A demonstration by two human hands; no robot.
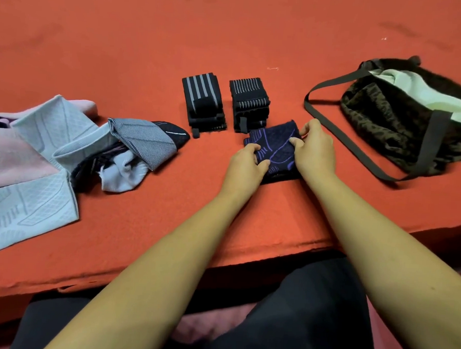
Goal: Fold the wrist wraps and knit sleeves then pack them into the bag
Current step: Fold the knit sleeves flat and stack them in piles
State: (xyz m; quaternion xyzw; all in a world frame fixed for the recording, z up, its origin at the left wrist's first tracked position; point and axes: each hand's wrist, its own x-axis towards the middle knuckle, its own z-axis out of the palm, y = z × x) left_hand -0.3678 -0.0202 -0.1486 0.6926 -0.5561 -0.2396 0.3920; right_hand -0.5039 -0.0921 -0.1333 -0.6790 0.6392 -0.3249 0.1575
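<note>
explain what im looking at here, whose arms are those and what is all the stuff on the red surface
There is no machine here. A person wears one camera on the head, so you look down along their own bare arms. Their left hand and right hand each grip an edge of a dark knit sleeve with purple lines, which lies folded on the red surface. Just behind it sit two folded black bundles: the wide-striped wrist wrap and the fine-striped wrist wrap. To the left lies a loose pile of sleeves in light blue, pink and grey, not yet folded. To the right sits the bag, leopard-patterned and open, with a pale lining and a long dark strap.
</note>
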